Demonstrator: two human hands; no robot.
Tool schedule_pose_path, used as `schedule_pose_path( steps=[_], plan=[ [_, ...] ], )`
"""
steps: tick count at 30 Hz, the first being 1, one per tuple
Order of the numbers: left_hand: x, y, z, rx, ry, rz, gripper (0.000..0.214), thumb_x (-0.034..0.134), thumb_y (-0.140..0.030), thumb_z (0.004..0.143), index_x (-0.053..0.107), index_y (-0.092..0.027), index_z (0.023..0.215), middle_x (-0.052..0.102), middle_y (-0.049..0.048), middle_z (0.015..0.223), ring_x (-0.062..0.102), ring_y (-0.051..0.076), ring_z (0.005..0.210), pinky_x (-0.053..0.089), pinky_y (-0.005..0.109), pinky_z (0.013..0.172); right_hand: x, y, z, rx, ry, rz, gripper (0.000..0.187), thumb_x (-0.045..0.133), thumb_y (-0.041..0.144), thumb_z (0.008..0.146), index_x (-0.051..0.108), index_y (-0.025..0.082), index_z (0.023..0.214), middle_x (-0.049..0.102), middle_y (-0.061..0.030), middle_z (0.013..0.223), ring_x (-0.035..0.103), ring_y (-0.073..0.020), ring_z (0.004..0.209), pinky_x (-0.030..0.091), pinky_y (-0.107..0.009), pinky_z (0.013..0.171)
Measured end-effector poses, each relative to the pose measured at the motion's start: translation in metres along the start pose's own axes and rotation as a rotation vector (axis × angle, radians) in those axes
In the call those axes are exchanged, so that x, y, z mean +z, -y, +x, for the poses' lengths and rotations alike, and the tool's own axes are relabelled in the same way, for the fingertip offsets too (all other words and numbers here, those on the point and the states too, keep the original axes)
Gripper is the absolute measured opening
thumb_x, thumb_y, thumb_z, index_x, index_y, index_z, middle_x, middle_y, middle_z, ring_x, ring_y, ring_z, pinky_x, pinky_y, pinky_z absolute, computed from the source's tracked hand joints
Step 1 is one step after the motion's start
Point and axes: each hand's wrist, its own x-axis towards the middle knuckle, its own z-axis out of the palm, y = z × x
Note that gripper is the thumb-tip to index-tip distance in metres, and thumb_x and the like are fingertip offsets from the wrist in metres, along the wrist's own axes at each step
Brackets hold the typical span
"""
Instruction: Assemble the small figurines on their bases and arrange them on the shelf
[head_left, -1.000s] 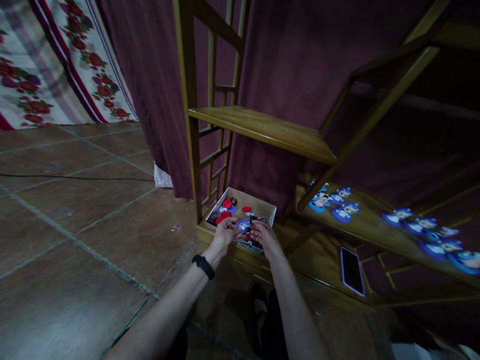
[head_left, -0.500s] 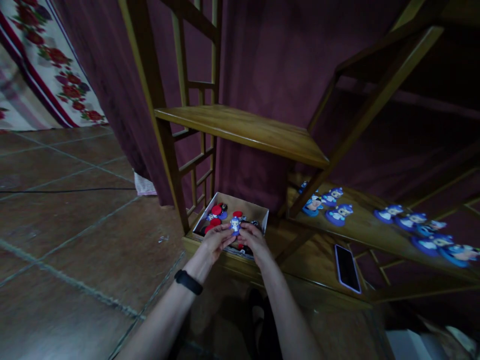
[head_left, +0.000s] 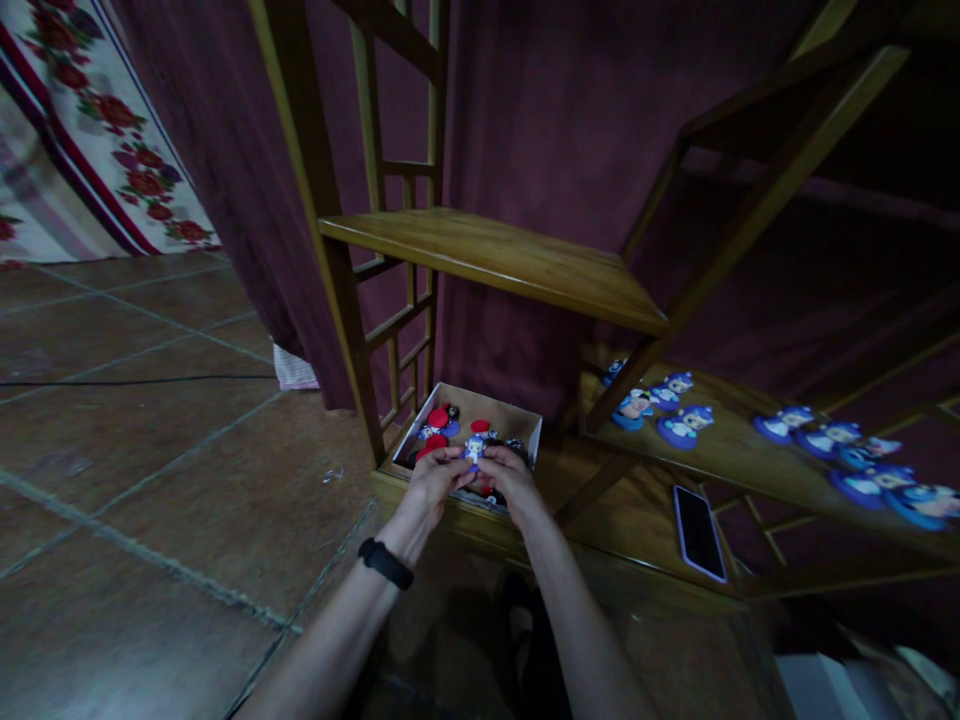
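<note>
A small blue and white figure point(head_left: 473, 449) is pinched between my left hand point(head_left: 433, 480) and my right hand point(head_left: 511, 479), held just above an open cardboard box point(head_left: 525, 423). The box sits on the lowest wooden shelf and holds several red, blue and black toy pieces point(head_left: 438, 419). My left wrist wears a black band point(head_left: 385, 563). Both hands have their fingers closed on the figure.
A wooden shelf unit point(head_left: 495, 255) stands against a dark red curtain. On the middle shelf to the right lie several blue figures point(head_left: 684, 425). A phone point(head_left: 699, 532) lies flat on the lowest shelf. Tiled floor point(head_left: 150, 450) and a black cable point(head_left: 135, 380) lie to the left.
My hands were reaching into the box a second ago. They have since lifted out the blue and white figure and now hold it together. The view shifted slightly.
</note>
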Motion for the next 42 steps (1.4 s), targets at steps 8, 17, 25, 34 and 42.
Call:
schedule_pose_path(
  steps=[8,17,25,34,42],
  plan=[
    [-0.002,-0.006,-0.001,-0.063,0.059,-0.029,0.009,0.063,-0.005,0.072,0.059,-0.010,0.079,0.066,0.0063,0.063,0.064,0.013,0.053,0.056,0.025,0.058,0.003,0.006,-0.005,-0.017,-0.013,-0.014,0.038,0.065,0.043,0.064,0.061,0.020,0.094,0.065,-0.0002,0.078,0.061,-0.0138,0.066,0.049,-0.027,0.062],
    [0.000,-0.008,-0.002,-0.099,0.059,0.064,0.005,0.063,-0.008,0.072,0.061,-0.008,0.076,0.068,0.0101,0.062,0.066,0.015,0.056,0.055,0.020,0.053,-0.003,0.000,0.007,-0.142,-0.093,-0.316,0.028,0.056,0.044,0.070,0.064,0.020,0.081,0.064,0.0008,0.069,0.059,-0.0150,0.067,0.047,-0.025,0.062],
    [0.000,-0.005,-0.003,-0.079,0.037,0.235,0.010,0.066,-0.018,0.070,0.057,-0.013,0.072,0.066,0.0056,0.058,0.065,0.016,0.053,0.053,0.024,0.051,-0.001,0.008,-0.002,-0.334,-0.137,-0.754,0.026,0.048,0.037,0.080,0.069,0.021,0.080,0.069,-0.0018,0.074,0.060,-0.0152,0.066,0.043,-0.024,0.063],
    [-0.007,0.001,0.005,0.178,-0.027,0.683,0.014,0.061,-0.016,0.068,0.061,-0.017,0.055,0.054,-0.0013,0.044,0.057,0.013,0.048,0.041,0.019,0.050,0.004,0.013,-0.010,-0.382,-0.141,-1.074,0.024,0.048,0.024,0.079,0.069,0.020,0.068,0.069,-0.0038,0.068,0.058,-0.0142,0.061,0.036,-0.021,0.056],
    [-0.004,-0.001,0.001,0.262,-0.079,0.610,0.016,0.063,-0.008,0.066,0.059,-0.019,0.055,0.052,0.0019,0.049,0.060,0.018,0.066,0.040,0.020,0.062,0.001,0.007,-0.005,-0.384,-0.098,-0.997,0.022,0.049,0.022,0.077,0.070,0.022,0.071,0.069,-0.0013,0.067,0.059,-0.0140,0.060,0.034,-0.021,0.054]
  ],
)
